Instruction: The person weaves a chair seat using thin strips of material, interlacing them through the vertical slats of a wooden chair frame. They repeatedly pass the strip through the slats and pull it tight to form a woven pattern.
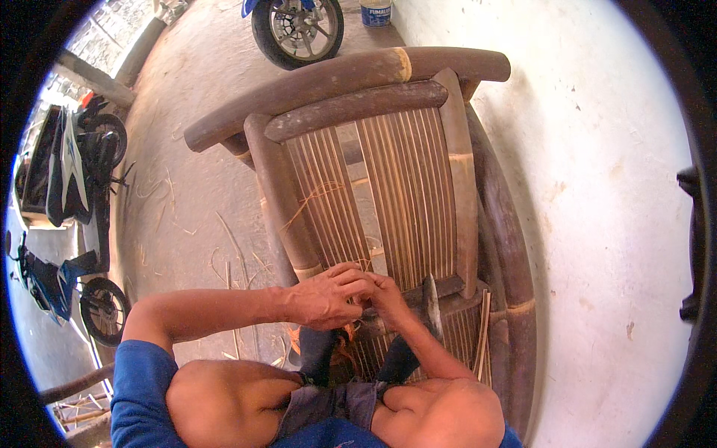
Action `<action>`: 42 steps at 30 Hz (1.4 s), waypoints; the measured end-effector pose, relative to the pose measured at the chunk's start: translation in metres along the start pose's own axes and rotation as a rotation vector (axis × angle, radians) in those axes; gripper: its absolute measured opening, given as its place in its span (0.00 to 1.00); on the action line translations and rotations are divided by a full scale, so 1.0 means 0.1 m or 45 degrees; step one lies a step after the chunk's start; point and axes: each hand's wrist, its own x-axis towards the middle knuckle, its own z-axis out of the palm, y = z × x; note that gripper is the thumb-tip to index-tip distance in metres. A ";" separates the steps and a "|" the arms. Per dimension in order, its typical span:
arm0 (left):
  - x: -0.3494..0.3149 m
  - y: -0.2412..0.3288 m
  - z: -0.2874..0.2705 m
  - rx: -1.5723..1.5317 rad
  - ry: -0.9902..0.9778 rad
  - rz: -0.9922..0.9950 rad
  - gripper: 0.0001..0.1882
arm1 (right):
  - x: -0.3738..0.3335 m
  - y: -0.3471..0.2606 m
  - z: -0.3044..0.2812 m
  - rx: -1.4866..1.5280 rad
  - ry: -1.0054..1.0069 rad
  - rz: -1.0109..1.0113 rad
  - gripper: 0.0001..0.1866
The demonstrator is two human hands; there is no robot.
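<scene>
In front of me stands a brown bamboo chair (328,82) with thin slats (411,194) in its back, split by a long gap. My left hand (328,297) and my right hand (385,296) meet at the lower end of that gap, fingers bent and pinched together. A thin orange strand (364,263) shows at the fingertips; most of it is hidden by the fingers. Another orange strand (317,196) lies looped across the left slats. Beside my right wrist, a knife blade (432,302) rests against the chair.
Thin cut strips (484,328) lean at the seat's right side. Close on the right rises a white wall (597,187). Fibre scraps (239,261) litter the floor. Motorbikes (67,168) stand at left; a wheel (297,30) and a bucket (376,13) are beyond the chair.
</scene>
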 end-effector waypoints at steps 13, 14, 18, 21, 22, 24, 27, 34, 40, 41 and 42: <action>0.44 -0.65 0.06 0.695 -0.276 -0.287 0.17 | -0.37 -0.71 -0.05 -0.889 0.491 -0.775 0.15; 0.47 -0.65 0.06 0.713 -0.385 -0.336 0.16 | -0.33 -0.72 -0.05 -0.805 0.491 -0.787 0.15; 0.54 -0.62 0.03 0.748 -0.479 -0.398 0.14 | -0.03 -0.69 0.00 -0.294 0.426 -0.782 0.15; 0.51 -0.65 0.04 0.677 -0.451 -0.371 0.16 | 0.14 -0.65 0.07 0.328 0.337 -0.705 0.17; 0.49 -0.67 0.07 0.690 -0.409 -0.351 0.16 | 0.14 -0.64 0.08 0.287 0.332 -0.713 0.18; 0.44 -0.70 0.13 0.694 -0.385 -0.342 0.17 | 0.08 -0.62 0.08 0.188 0.259 -0.734 0.19; 0.35 -0.75 0.25 0.645 0.118 -0.145 0.20 | -0.10 -0.56 0.13 -0.262 0.199 -0.453 0.19; 0.22 -0.75 0.37 0.429 -0.081 -0.197 0.25 | -0.14 -0.60 0.10 -0.602 0.064 -0.493 0.19; 0.31 -0.74 0.32 0.299 0.204 -0.176 0.15 | -0.10 -0.90 0.18 -0.621 0.089 -0.330 0.19; 0.32 -0.74 0.31 0.220 0.225 -0.207 0.14 | -0.05 -0.96 0.18 -0.611 0.082 -0.338 0.19; 0.32 -0.74 0.30 0.225 0.278 -0.168 0.14 | -0.01 -1.00 0.18 -0.557 0.085 -0.384 0.19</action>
